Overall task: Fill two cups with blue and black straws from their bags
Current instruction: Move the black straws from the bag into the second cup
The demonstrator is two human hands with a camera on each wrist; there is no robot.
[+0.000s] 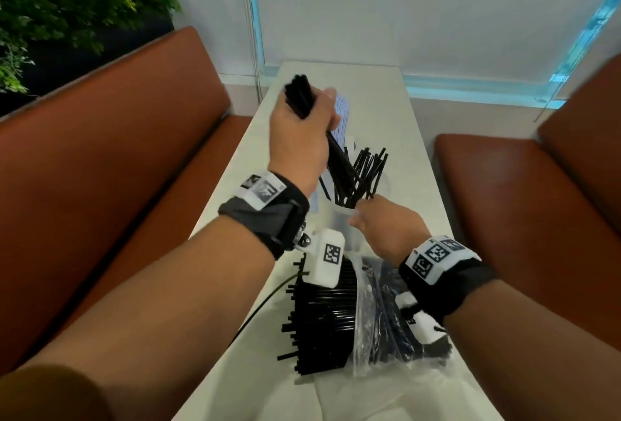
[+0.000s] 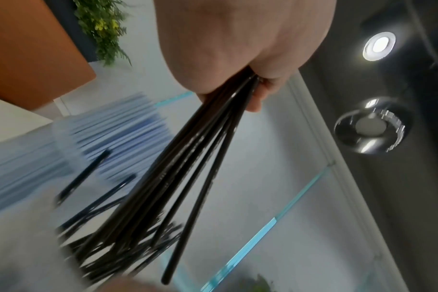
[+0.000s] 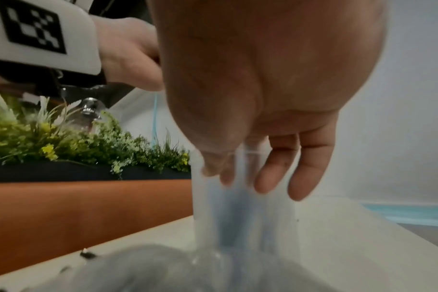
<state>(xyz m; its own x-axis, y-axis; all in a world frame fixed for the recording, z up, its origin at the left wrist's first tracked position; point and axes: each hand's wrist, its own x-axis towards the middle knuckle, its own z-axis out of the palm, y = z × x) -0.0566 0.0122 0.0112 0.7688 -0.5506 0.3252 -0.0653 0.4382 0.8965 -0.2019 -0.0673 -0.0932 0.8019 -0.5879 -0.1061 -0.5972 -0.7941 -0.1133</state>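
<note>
1. Head view: the left hand (image 1: 302,131) clenches a bundle of thin black plastic straws (image 1: 336,158), tilted, lower ends inside the clear plastic cup (image 1: 339,219) mid-table (image 1: 386,111); the right hand (image 1: 389,229) grasps its rim.
2. Left wrist view: the straws fan downward, pale blue straws (image 2: 128,128) blurred behind.
3. Right wrist view: fingers (image 3: 270,168) wrap the upright cup's wall.

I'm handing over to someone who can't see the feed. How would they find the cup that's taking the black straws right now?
Start at the long white table between the two orange benches. About halfway along it stands a clear cup, steadied at its rim by the right hand. Unlike the cup of blue straws just behind it, this one bristles with black straws, and the left hand holds another black bundle above it.
</note>
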